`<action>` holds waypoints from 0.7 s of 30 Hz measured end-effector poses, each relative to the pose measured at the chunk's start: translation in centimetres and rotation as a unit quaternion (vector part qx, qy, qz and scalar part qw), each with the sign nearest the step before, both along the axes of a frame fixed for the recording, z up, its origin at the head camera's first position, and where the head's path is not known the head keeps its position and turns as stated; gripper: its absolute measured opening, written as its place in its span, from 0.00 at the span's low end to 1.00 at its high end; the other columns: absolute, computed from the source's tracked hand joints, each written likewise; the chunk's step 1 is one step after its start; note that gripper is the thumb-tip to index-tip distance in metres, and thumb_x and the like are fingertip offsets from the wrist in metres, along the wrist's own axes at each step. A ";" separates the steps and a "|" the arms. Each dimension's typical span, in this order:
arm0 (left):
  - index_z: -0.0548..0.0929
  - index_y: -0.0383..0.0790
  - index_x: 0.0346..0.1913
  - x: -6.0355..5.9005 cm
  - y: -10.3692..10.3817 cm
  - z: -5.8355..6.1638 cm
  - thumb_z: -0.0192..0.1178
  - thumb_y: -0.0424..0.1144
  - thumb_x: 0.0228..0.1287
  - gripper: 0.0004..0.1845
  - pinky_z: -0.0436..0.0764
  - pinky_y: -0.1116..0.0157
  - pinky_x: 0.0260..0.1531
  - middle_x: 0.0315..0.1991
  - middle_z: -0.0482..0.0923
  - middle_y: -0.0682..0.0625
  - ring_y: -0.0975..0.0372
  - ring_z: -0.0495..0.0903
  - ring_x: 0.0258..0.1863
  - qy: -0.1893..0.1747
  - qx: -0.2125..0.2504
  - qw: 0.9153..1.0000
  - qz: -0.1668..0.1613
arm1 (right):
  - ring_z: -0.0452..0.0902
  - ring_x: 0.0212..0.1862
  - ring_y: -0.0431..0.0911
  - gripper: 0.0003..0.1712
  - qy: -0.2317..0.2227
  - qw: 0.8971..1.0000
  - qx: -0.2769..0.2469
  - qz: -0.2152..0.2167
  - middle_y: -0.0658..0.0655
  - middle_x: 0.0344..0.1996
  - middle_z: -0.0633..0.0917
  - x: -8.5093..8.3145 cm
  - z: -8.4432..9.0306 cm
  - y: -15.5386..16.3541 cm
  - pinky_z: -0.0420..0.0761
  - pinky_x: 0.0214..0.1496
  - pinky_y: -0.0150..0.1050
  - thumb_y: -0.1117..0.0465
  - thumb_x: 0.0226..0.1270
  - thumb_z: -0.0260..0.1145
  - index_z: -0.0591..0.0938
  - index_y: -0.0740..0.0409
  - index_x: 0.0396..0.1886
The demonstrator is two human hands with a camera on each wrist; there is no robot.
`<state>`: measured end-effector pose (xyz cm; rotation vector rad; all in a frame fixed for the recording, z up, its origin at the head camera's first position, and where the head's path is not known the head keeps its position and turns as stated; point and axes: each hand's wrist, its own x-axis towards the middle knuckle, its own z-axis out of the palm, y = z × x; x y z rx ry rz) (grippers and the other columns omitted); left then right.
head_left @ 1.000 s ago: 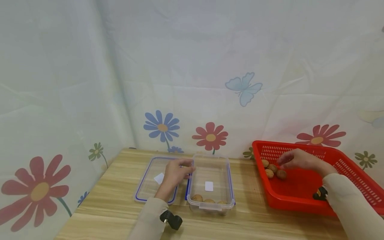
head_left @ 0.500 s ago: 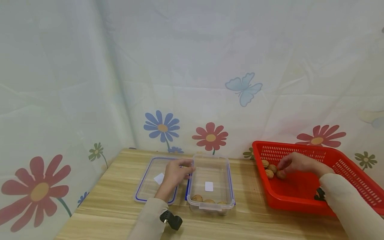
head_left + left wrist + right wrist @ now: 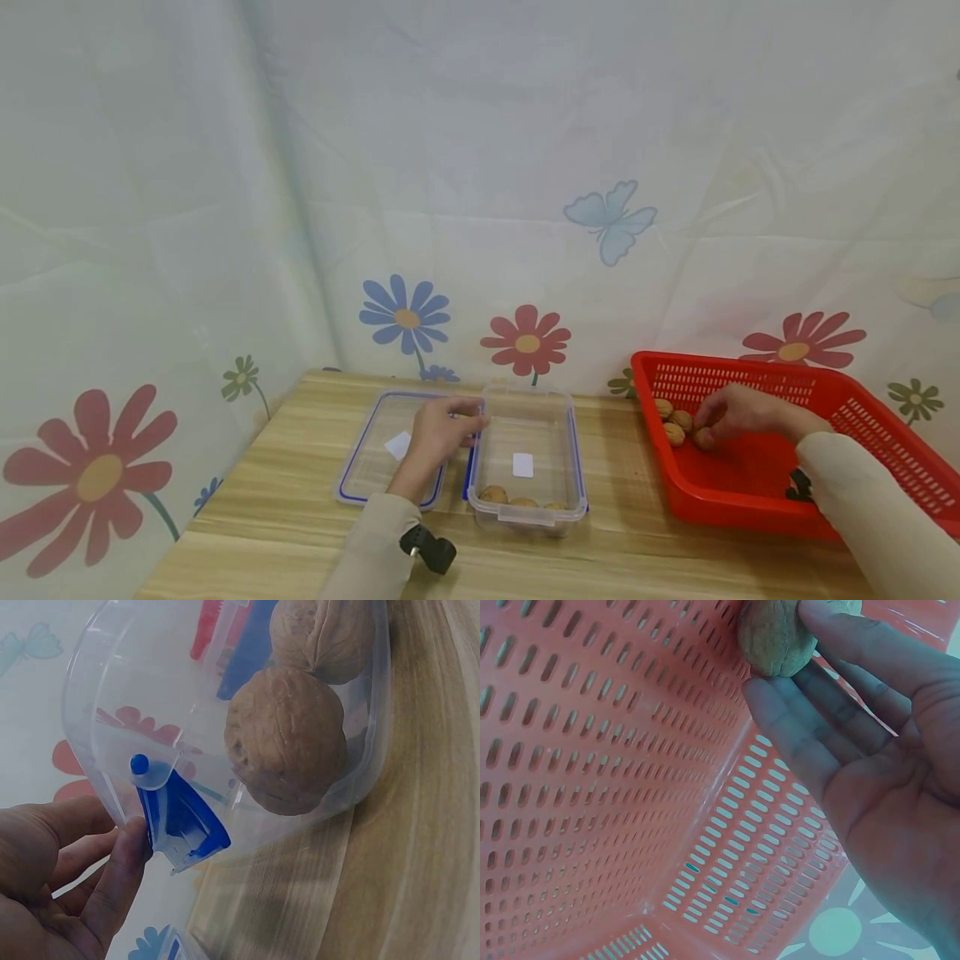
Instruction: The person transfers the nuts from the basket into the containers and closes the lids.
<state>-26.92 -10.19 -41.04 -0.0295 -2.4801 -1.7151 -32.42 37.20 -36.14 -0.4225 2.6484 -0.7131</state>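
Note:
My left hand [image 3: 441, 433] pinches the left rim of a clear plastic food container [image 3: 525, 435] between thumb and fingers, beside a blue side latch [image 3: 184, 821] in the left wrist view. Several walnuts [image 3: 289, 742] lie in the container along its near end. Inside a red plastic basket [image 3: 738, 515], my right hand [image 3: 742, 411] holds a walnut [image 3: 776, 637] with the thumb on one side and fingers on the other. More walnuts [image 3: 673, 433] sit right beside it in the basket's left corner.
Left of the container, its clear lid [image 3: 367, 471] with a blue seal lies flat on the wooden table [image 3: 262, 500], partly behind the left hand. A flowered curtain [image 3: 465, 167] hangs along the table's back and left side.
My right hand has lowered slightly onto the rightmost walnut, and its fingers have closed round it. The left hand stays at the container's rim.

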 end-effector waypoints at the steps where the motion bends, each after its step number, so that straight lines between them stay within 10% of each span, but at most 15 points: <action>1: 0.89 0.34 0.58 0.0 0.0 0.0 0.74 0.32 0.66 0.18 0.92 0.63 0.34 0.48 0.88 0.40 0.55 0.91 0.34 -0.002 0.001 1.000 0.002 | 0.80 0.45 0.50 0.17 0.000 1.000 0.001 0.000 0.54 0.46 0.88 0.0 0.0 0.0 0.83 0.63 0.65 0.59 0.64 0.81 0.91 0.57 0.51; 21: 0.88 0.32 0.59 0.1 0.0 0.0 0.74 0.32 0.67 0.19 0.92 0.63 0.34 0.49 0.88 0.39 0.55 0.91 0.33 0.005 -0.001 1.000 -0.007 | 0.82 0.49 0.51 0.25 0.064 0.997 -0.038 0.006 0.55 0.50 0.89 1.5 3.6 -1.3 0.88 0.58 0.58 0.54 0.67 0.79 0.87 0.60 0.60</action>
